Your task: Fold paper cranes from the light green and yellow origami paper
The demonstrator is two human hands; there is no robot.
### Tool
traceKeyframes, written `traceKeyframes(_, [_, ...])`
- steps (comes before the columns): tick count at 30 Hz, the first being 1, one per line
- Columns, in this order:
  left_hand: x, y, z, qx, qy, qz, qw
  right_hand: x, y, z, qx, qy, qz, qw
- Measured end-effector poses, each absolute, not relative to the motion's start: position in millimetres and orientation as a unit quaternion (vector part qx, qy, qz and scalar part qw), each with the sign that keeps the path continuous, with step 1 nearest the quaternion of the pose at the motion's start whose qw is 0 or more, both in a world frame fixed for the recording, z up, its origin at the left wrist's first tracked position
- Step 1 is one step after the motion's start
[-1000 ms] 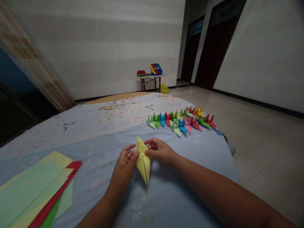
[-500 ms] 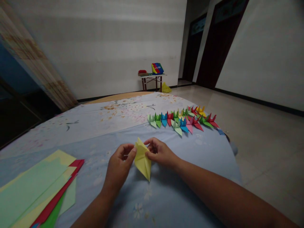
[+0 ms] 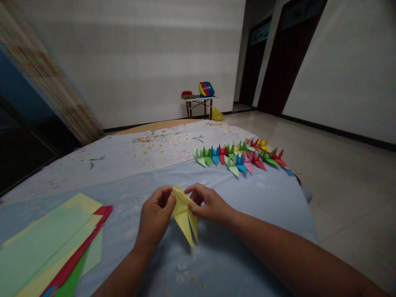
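Observation:
A yellow folded origami paper (image 3: 183, 214) is held up between my hands over the blue cloth. Two long narrow points hang from it toward me, with a slit between them. My left hand (image 3: 157, 210) pinches its upper left edge between thumb and fingers. On the other side, my right hand (image 3: 208, 201) has its thumb on the front of the paper near the middle, with the fingers curled behind its right edge. The back of the paper is hidden from me.
Rows of coloured paper cranes (image 3: 238, 159) stand at the table's right. At the left lies a stack of coloured paper sheets (image 3: 46, 239). Light blue cloth (image 3: 262, 214) covers the near table. A small table (image 3: 201, 99) with a colourful box stands by the far wall.
The yellow paper has turned from a closed diamond-like shape to one with its two lower points apart. Both hands keep hold of it, shifted only slightly.

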State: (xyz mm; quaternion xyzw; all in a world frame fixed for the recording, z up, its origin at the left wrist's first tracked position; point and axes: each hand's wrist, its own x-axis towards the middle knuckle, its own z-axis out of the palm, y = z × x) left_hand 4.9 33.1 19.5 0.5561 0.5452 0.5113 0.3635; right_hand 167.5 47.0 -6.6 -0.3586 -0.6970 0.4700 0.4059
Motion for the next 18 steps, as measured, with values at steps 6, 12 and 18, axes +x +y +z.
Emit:
traceKeyframes(6, [5.1, 34.7, 19.7, 0.547, 0.56, 0.504, 0.364, 167.2, 47.0, -9.6, -0.35, -0.707, 0.471, 0.395])
traceKeyframes(12, [4.0, 33.1, 19.7, 0.519, 0.56, 0.525, 0.376, 165.9, 49.1, -10.9, -0.341, -0.667, 0.523, 0.406])
traceKeyframes(18, [4.9, 32.0, 21.1, 0.492, 0.524, 0.539, 0.439, 169.8, 61.2, -13.2, -0.326, -0.536, 0.632, 0.455])
